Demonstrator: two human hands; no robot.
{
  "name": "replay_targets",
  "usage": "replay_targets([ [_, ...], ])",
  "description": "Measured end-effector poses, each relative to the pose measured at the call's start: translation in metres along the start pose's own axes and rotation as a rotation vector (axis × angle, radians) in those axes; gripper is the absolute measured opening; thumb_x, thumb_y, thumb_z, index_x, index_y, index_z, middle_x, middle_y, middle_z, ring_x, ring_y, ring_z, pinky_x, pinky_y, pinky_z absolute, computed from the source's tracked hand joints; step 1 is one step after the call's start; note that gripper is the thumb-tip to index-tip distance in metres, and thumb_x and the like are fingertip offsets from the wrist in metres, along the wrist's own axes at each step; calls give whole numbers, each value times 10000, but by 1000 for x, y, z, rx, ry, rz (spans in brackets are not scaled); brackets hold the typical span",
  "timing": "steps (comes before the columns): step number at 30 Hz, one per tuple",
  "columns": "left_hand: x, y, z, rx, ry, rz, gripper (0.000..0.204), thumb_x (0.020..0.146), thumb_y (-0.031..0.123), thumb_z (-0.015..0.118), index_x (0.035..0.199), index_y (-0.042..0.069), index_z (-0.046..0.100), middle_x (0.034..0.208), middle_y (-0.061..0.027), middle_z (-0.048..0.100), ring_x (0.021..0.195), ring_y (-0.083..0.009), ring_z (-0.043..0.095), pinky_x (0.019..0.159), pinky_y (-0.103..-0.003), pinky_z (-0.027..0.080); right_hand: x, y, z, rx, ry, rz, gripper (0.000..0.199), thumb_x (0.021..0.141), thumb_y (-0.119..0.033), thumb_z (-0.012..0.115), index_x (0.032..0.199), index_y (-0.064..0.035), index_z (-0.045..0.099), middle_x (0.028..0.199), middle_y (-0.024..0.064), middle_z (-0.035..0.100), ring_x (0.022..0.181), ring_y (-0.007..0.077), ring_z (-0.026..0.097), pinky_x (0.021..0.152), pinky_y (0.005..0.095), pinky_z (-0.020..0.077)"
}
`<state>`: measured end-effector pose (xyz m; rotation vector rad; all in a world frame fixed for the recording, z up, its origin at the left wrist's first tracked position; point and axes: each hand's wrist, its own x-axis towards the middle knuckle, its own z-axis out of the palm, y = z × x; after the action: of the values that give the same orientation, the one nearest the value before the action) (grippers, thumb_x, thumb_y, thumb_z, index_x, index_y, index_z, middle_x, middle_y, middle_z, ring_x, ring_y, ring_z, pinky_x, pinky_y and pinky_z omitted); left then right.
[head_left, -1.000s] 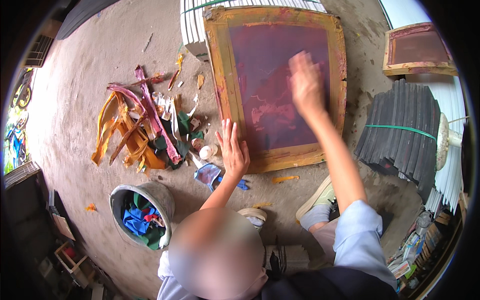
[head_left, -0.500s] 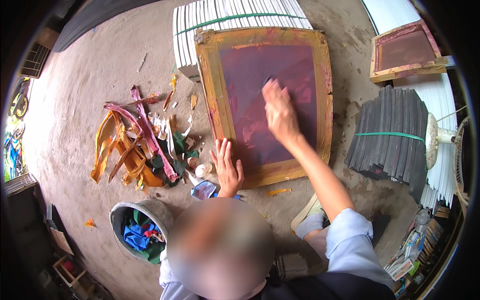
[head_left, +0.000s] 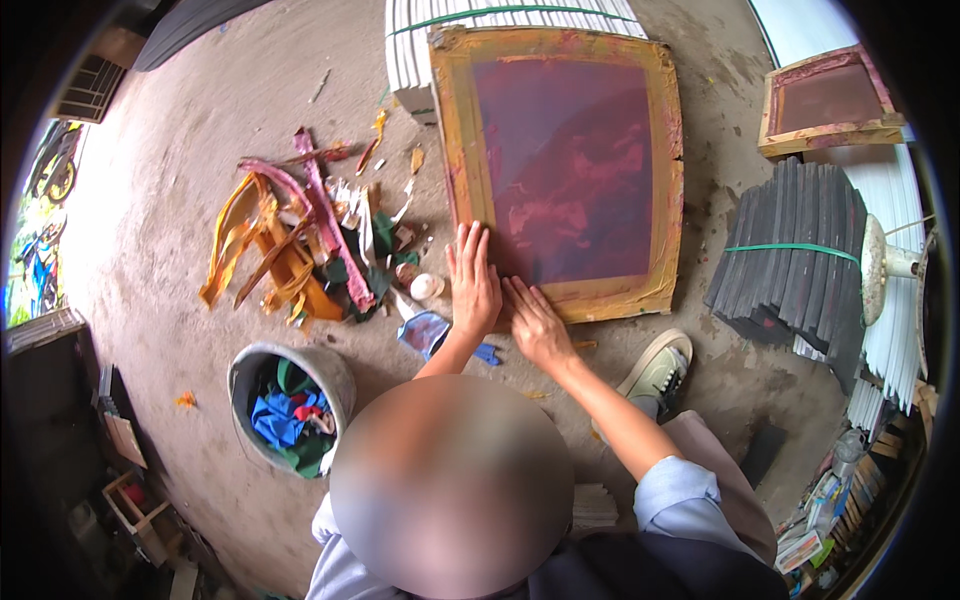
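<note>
A screen-printing frame (head_left: 668,190) leans with its far end on a strapped stack of white sheets (head_left: 520,18). It has a tape-covered border around purple-red stained mesh (head_left: 570,170). My left hand (head_left: 473,285) lies with fingers stretched out over the frame's near left corner. Close beside it, my right hand (head_left: 538,325) rests its straight fingers on the near edge at that same corner. I see nothing held in either hand. A small white round container (head_left: 427,288) and a stained blue cloth (head_left: 424,333) lie left of my left hand.
Peeled tape strips and scraps (head_left: 290,245) lie in a pile on the floor at left. Nearer is a bucket (head_left: 345,385) of coloured rags. A strapped dark stack (head_left: 790,260), a fan (head_left: 885,265) and a smaller printing frame (head_left: 835,135) are at right. My shoe (head_left: 660,365) is near the frame.
My right hand has come down from the middle of the mesh to the near left corner, beside my left hand. The dark bit at its fingertips is no longer visible. The view has shifted.
</note>
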<state>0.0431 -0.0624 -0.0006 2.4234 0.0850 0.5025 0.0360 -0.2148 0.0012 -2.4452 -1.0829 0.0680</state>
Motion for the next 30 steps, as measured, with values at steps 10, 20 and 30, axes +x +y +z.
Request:
replay_targets([
  [10,-72,12,-91,-195,-127,-160,408,847,-36,574,1246,29,525,1209,-156,548,1143,-326,535,1000,-427,406,-3,-16,-28,81,21,2,439,906,-21,534,1342,-74,535,1454,133,450,1403,278,342,1152,472,257],
  [20,-116,-44,-89,291,18,-551,394,799,219,733,1113,39,576,1134,-167,515,1127,-360,457,936,-451,408,2,-75,7,495,-7,291,363,865,-7,591,1224,-50,622,1066,139,639,1022,281,595,880,365,484],
  [30,-37,19,-141,-485,-417,-429,289,880,123,668,1138,19,587,933,-119,682,856,-187,676,741,-334,527,31,-66,-50,1465,-307,634,430,887,-214,702,1256,-38,569,1154,76,614,1066,129,576,927,291,460],
])
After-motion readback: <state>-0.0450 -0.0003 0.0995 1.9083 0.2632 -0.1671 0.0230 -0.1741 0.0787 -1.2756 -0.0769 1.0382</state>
